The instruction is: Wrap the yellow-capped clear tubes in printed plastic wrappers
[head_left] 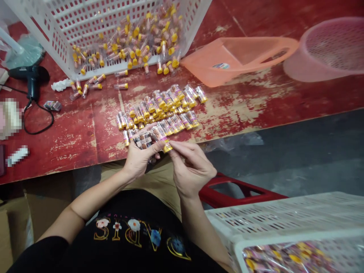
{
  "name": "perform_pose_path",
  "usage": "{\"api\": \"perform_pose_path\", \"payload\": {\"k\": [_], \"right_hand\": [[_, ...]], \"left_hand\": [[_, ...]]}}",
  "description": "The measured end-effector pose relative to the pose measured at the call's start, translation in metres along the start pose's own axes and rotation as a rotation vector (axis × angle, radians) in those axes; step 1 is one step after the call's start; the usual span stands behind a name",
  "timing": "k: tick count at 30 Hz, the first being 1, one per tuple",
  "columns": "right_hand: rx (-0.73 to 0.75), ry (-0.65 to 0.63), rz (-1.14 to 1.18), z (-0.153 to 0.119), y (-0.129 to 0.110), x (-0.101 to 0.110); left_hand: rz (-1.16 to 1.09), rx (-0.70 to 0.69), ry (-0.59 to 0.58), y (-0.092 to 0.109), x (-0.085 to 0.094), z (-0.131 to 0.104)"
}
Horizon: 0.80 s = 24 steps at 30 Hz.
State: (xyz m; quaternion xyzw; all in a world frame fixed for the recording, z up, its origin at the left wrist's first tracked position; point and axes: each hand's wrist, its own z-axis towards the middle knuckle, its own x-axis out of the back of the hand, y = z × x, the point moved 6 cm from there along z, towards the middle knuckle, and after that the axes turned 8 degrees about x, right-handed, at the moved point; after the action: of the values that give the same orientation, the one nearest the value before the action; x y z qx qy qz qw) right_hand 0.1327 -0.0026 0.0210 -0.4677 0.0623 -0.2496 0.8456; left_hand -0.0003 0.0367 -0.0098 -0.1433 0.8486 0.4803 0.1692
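Note:
My left hand point(139, 157) is closed around a stack of printed labels point(144, 140) and a small clear tube with a yellow cap point(160, 137), its thumb pressed near the cap. The fingers of my right hand point(192, 167) are pinched together at the tube's yellow end; whether they hold a separate piece is too small to tell. Just beyond both hands, rows of labelled tubes point(155, 104) with yellow caps lie on the red table point(222, 117). Several loose tubes point(88, 86) lie farther back on the left.
A white crate point(82, 22) tipped toward me holds many tubes. An orange scoop point(227, 57) and a pink basket point(295, 57) are at right. A black hair dryer point(32, 77) with a cord lies left. Beside me stand a red stool point(241, 193) and another white crate point(284, 220).

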Motion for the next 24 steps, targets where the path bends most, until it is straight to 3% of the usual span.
{"api": "perform_pose_path", "payload": {"k": [4, 7, 10, 13, 15, 18, 20, 22, 24], "right_hand": [[-0.027, 0.042, 0.033, -0.002, 0.001, 0.000], [-0.096, 0.066, 0.047, -0.003, 0.016, 0.003], [-0.190, 0.192, 0.025, 0.005, 0.063, 0.019], [-0.260, 0.396, -0.101, 0.024, 0.134, 0.049], [-0.266, 0.430, -0.206, 0.037, 0.176, 0.067], [-0.289, 0.217, -0.280, 0.052, 0.212, 0.077], [-0.269, 0.013, -0.301, 0.060, 0.213, 0.070], [-0.156, -0.091, -0.335, 0.078, 0.195, 0.046], [0.010, -0.163, -0.329, 0.107, 0.166, -0.009]], "left_hand": [[-0.059, 0.007, 0.004, -0.003, -0.003, 0.004], [-0.083, 0.017, -0.013, -0.002, -0.004, 0.009], [-0.150, 0.134, -0.015, -0.006, 0.000, 0.015], [-0.237, 0.242, 0.005, -0.011, 0.008, 0.017], [-0.264, 0.250, 0.022, -0.013, 0.014, 0.018], [-0.276, 0.219, 0.042, -0.013, 0.024, 0.017], [-0.285, 0.207, 0.066, -0.012, 0.033, 0.017], [-0.304, 0.210, 0.106, -0.008, 0.044, 0.018], [-0.334, 0.207, 0.158, -0.002, 0.057, 0.020]]}}
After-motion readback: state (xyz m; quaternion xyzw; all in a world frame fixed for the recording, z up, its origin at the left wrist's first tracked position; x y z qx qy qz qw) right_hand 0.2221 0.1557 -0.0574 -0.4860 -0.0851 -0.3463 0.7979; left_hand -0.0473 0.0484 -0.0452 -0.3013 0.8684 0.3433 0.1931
